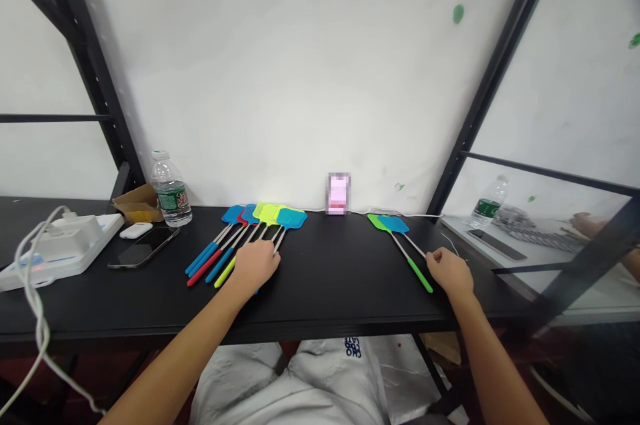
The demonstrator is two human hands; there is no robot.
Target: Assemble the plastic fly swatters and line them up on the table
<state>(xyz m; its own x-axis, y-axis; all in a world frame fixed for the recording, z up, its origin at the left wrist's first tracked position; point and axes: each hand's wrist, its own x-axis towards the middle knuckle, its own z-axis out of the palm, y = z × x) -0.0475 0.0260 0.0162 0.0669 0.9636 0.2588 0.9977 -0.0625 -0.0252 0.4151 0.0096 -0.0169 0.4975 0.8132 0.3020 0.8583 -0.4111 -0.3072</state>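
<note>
Several fly swatters lie fanned on the black table, left of the middle, with blue, red and yellow handles. My left hand [260, 260] is closed around the shaft of the rightmost one, a blue fly swatter [292, 218], and covers most of its handle. Just beside it lie a yellow fly swatter [270, 214] and a red-handled fly swatter [205, 268]. On the right side, my right hand [450, 270] grips another blue fly swatter [394, 224] by its handle end. That swatter's head overlaps a green fly swatter [420, 275].
A phone [339, 195] leans upright against the wall. At left are a water bottle [171, 192], a cardboard box [139, 204], a white case [136, 230], a dark phone [145, 248] and a power strip [65, 258] with cables. Black metal posts [487, 85] flank the table [340, 285].
</note>
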